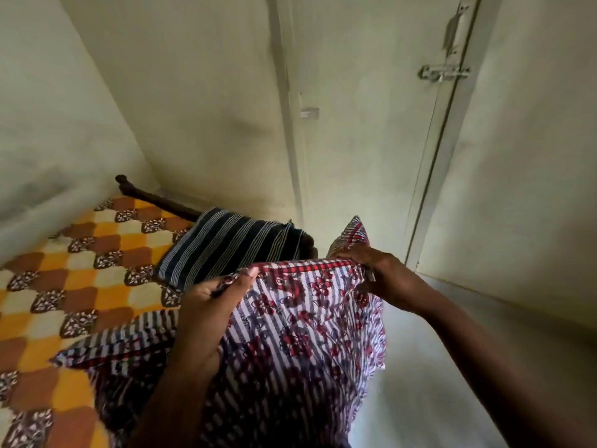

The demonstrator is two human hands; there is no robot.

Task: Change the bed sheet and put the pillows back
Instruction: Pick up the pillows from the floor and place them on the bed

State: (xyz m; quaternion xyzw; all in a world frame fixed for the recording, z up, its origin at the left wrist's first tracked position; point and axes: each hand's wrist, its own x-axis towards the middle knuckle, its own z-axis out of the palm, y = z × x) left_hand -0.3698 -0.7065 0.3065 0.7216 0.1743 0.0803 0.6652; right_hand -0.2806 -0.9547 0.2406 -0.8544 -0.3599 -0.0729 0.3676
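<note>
Pale-walled bedroom corner, with the bed along the left wall and bare floor to the right. Nearest the camera, a floral striped pillow is held up over the bed's near edge. The left hand grips its upper left edge with curled fingers, and the right hand is closed on the upper right edge just below a projecting corner. The held edge runs left to right, rising slightly rightward. The body hangs down toward the person, so the long axis appears near-vertical, though the lower end is out of frame. A lower left corner rests on the checkered bed sheet, which lies flat. Farther on, a navy striped pillow sits at the head end, its length parallel to the dark bed rail. Behind is a closed door with a latch. The step in hand is judged to be replacing the second pillow. The next move calls for turning it level, parallel to the rail, and lowering it beside the navy pillow.
</note>
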